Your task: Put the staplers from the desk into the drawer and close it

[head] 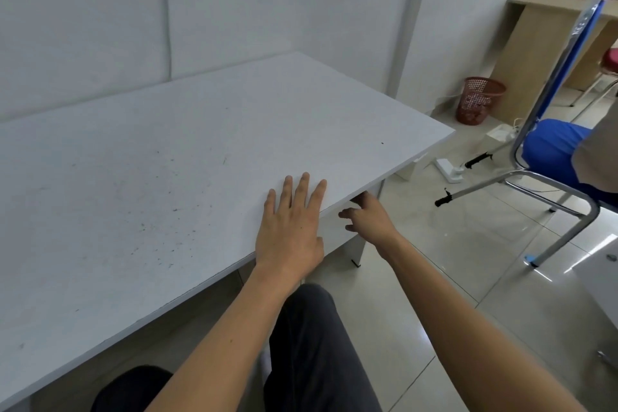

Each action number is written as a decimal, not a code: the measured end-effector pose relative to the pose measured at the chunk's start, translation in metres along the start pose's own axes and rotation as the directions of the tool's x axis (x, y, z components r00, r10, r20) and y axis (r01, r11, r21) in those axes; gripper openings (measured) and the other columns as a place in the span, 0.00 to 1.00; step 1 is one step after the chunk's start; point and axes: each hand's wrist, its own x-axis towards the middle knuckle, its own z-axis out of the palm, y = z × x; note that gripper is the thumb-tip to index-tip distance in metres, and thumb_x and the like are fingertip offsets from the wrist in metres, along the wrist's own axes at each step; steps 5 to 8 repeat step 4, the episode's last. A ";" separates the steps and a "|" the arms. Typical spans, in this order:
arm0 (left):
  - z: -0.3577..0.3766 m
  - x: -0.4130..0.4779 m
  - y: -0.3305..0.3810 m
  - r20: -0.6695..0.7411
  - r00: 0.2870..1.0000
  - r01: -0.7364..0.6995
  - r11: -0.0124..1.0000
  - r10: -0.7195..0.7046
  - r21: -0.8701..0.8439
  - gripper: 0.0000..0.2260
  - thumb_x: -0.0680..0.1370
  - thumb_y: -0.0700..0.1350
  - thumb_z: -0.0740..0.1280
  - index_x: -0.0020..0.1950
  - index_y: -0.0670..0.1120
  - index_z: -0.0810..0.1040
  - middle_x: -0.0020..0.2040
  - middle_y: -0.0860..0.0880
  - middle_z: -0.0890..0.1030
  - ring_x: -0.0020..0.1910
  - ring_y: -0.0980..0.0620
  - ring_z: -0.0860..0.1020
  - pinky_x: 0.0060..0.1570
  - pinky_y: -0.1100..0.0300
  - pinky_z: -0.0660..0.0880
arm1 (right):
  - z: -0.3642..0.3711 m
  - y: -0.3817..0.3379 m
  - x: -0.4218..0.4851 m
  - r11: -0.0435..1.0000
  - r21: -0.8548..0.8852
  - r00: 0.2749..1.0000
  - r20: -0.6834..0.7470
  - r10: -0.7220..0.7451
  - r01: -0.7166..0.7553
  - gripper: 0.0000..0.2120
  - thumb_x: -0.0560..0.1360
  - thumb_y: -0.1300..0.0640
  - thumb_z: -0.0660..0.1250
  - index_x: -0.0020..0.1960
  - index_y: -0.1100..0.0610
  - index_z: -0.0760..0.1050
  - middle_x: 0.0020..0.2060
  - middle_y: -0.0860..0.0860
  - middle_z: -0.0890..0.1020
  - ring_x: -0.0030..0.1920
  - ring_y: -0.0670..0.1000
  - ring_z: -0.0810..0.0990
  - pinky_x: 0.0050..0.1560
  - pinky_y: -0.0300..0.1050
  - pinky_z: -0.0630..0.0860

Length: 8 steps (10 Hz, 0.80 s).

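While the left hand [289,231] lies flat on the pale, matte, speckled worktop [160,177], its fingers spread apart and clamped on nothing, the right hand [366,216] reaches just beneath the worktop's front edge. Its grip is loosely curled with the fingertips [347,213] touching the smooth white drawer front [337,234]; whether it clasps anything cannot be told. No stapler shows near either hand. Right of the right hand stands a chrome-tube chair [551,157] with a blue padded seat, and beyond it a red mesh wastebasket [480,100] on glossy floor tiles [468,261].
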 end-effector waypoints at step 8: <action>-0.011 -0.042 -0.022 0.042 0.999 0.023 0.986 -0.016 -0.167 0.37 0.76 0.62 0.58 0.79 0.55 0.44 0.81 0.52 0.43 0.78 0.49 0.41 0.73 0.49 0.40 | -0.012 -0.036 -0.069 0.967 0.159 0.977 -0.101 -0.185 0.200 0.17 0.74 0.72 0.56 0.45 0.57 0.81 0.37 0.49 0.87 0.37 0.47 0.85 0.38 0.37 0.80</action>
